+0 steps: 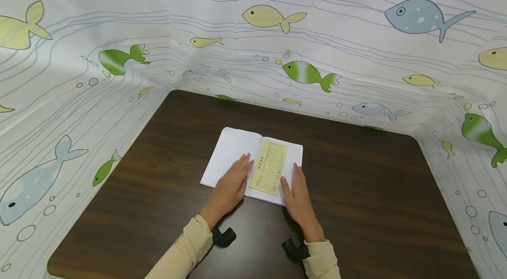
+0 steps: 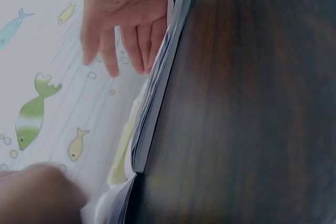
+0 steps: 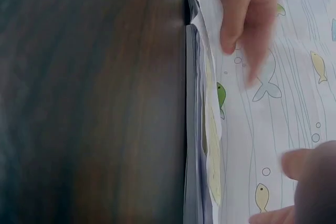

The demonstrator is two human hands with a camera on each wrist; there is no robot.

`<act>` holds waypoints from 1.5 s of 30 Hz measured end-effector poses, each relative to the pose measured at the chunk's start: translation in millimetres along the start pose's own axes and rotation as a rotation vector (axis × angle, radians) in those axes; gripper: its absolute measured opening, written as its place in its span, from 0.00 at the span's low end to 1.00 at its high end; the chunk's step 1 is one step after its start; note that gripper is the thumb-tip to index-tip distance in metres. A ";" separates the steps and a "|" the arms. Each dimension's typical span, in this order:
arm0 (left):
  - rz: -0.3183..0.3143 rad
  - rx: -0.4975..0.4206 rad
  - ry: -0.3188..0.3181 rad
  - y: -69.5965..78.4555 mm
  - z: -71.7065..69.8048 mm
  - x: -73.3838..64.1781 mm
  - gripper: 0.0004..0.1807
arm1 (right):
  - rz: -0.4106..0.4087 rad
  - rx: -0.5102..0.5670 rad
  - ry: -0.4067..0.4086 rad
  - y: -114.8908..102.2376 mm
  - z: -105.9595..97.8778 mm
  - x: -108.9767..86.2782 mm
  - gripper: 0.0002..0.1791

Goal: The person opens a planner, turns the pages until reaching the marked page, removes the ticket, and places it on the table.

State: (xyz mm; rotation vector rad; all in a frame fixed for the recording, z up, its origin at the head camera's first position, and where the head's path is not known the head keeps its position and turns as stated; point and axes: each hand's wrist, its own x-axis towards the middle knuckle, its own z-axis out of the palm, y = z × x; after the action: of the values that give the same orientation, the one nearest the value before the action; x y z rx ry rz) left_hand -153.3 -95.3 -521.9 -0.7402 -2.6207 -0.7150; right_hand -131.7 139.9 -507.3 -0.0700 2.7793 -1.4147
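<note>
Though the yellow slip (image 1: 269, 167) bears print (image 1: 260, 162), it's illegible.

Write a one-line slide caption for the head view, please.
Left hand and right hand at an open notebook, a yellow printed slip on its right-hand page.

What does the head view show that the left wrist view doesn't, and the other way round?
Only the head view shows the printed grid on the pale-yellow rectangular paper slip, the beige fabric sleeves and the black curved wrist pieces.
Only the left wrist view shows the stacked page edges of the open white-paper notebook.
Both share that notebook and slip, the dark-brown wood-grain table and the white fish-print backdrop.
</note>
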 end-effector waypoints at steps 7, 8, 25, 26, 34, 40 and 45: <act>0.004 -0.020 -0.284 4.3 2.1 -3.4 0.28 | -0.046 -0.083 0.009 -0.3 -1.1 1.9 0.40; 0.004 -0.021 -0.285 4.7 1.8 -3.3 0.28 | -0.046 -0.090 0.016 -0.4 -0.5 2.7 0.40; -0.091 -0.150 -0.361 11.0 -1.6 -4.4 0.47 | -0.012 -0.014 0.167 -24.3 21.1 22.1 0.39; -0.094 -0.154 -0.365 11.0 -1.6 -4.6 0.48 | -0.002 -0.027 0.182 -25.3 22.2 23.3 0.40; -0.094 -0.172 -0.350 12.8 -1.2 -5.1 0.47 | 0.069 -0.083 0.231 -30.9 25.6 28.0 0.46; -0.077 -0.176 -0.316 14.2 0.3 -5.6 0.47 | 0.102 -0.050 0.238 -28.8 26.7 28.7 0.44; -0.078 -0.162 -0.284 12.1 1.8 -6.5 0.50 | 0.076 0.053 0.270 -26.4 27.2 27.9 0.43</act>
State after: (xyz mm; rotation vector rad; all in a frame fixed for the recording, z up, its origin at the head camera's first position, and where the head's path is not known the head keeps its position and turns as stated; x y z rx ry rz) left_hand -141.5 -88.0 -521.6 -0.8441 -2.8862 -0.9139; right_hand -157.7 101.0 -501.9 0.2436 2.9111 -1.5853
